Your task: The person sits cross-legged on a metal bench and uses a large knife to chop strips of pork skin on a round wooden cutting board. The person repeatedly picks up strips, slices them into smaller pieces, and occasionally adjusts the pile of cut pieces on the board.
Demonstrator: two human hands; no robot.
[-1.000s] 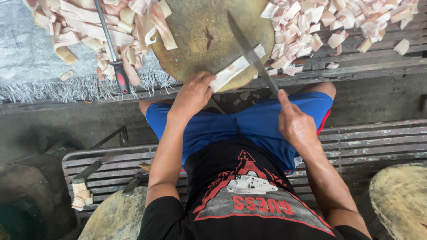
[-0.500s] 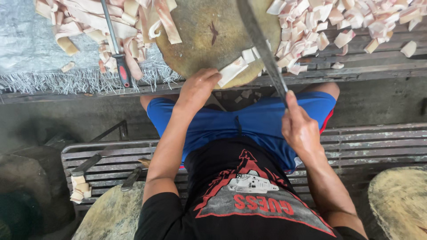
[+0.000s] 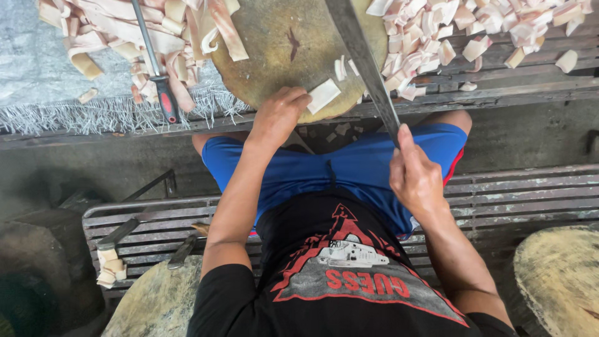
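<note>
My right hand (image 3: 415, 178) fingers wrap shut around the long knife (image 3: 365, 62); my left hand (image 3: 277, 115) fingers pinch a pale strip (image 3: 324, 95) on the round chopping block (image 3: 281, 56), centre top.

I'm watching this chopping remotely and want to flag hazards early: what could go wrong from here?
1. The left hand pins a pale strip at the round block's near edge, fingers close to the long blade; a chop that drifts could catch them.
2. The blade's handle end, in the right hand, sits above the blue shorts; a slip might reach the thigh.
3. Cut pieces may fall off the slats.
</note>
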